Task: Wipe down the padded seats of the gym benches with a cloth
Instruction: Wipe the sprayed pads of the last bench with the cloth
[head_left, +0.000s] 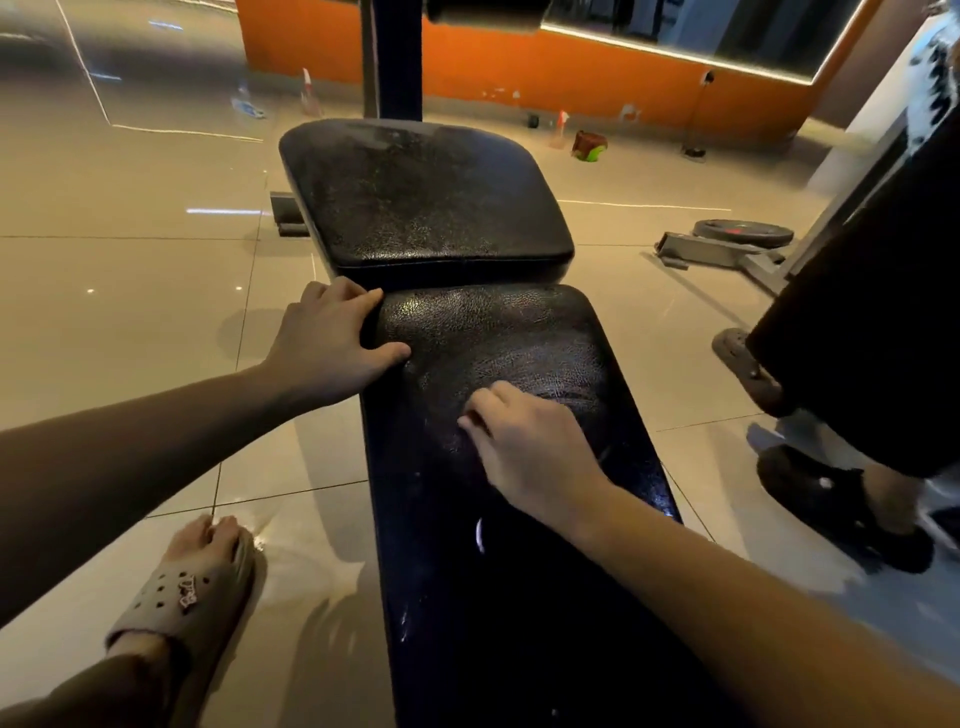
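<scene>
On the near pad (493, 338): the left hand (332, 343) lies flat on the far left corner, fingers spread and holding nothing. The right hand (530, 441) rests mid-pad with its fingers curled under.
Right grip: I cannot tell whether the curled fingers are clamped on anything.
Cloth: none plainly shows. Anything dark bunched under the right hand is lost against the black vinyl.
Far pad (426, 197): just beyond the near pad, across a narrow gap, its surface dull and speckled.
Handling: the pads look soft under the palm, with grained, glossy skin that is likely slick when damp. The bench looks heavy and steady, so bracing on a pad edge suits. A cloth would be light and limp, best bunched in the fist.
Count: one bench, two pads, two hands, no cloth in clear sight.
</scene>
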